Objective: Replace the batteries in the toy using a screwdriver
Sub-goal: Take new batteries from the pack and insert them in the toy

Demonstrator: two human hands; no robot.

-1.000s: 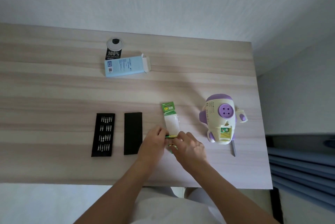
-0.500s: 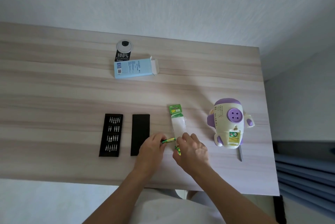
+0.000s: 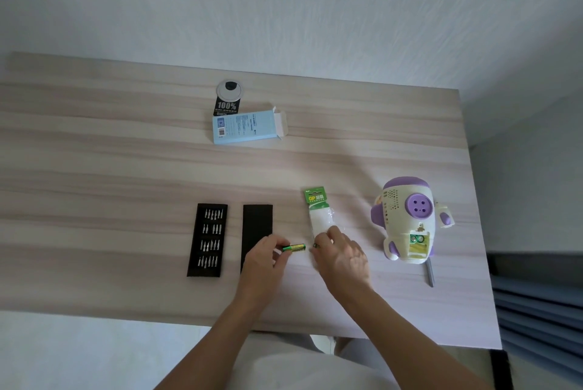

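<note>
A white and purple toy (image 3: 408, 219) lies on its back at the right of the table, its battery compartment (image 3: 419, 243) open with two battery ends showing. A grey screwdriver (image 3: 429, 274) lies just below it. My left hand (image 3: 265, 260) pinches a green and yellow battery (image 3: 294, 247) by one end. My right hand (image 3: 342, 255) rests on the lower end of the green-topped battery pack (image 3: 318, 213) and grips a second battery (image 3: 315, 245), of which only a tip shows.
A black tray of screwdriver bits (image 3: 208, 240) and its black lid (image 3: 257, 225) lie left of my hands. A light blue carton (image 3: 247, 126) and a round cable port (image 3: 229, 90) sit at the back. The table's right edge (image 3: 479, 232) is close to the toy.
My hands have drawn apart, so the battery in my left hand is now clear of the pack. The camera view shifted slightly.
</note>
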